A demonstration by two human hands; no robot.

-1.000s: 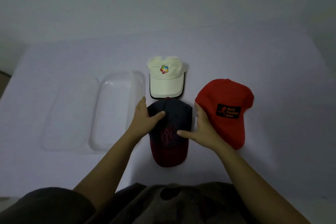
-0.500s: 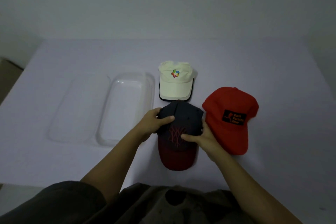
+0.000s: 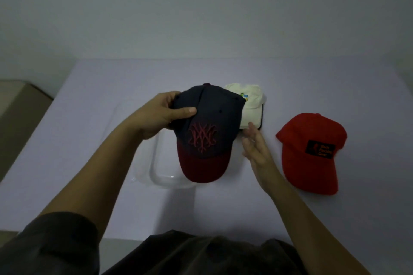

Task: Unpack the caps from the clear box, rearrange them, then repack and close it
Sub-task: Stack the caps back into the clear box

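Head view: left fingers (image 3: 186, 111) pinch navy cap (image 3: 220, 116); right fingers (image 3: 253, 131) straight, seemingly free.

We see a pale, plain worktop (image 3: 107, 87) reaching back to a bare grey-white wall (image 3: 201, 6), all in dim, even light. Off the worktop's left edge lies a beige-brown surface (image 3: 20, 105), lower down, which we cannot identify.

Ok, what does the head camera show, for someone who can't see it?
A person's left hand holds up a navy cap near a clear box. The right hand is open beside it; a cream cap and a red cap lie on the table.
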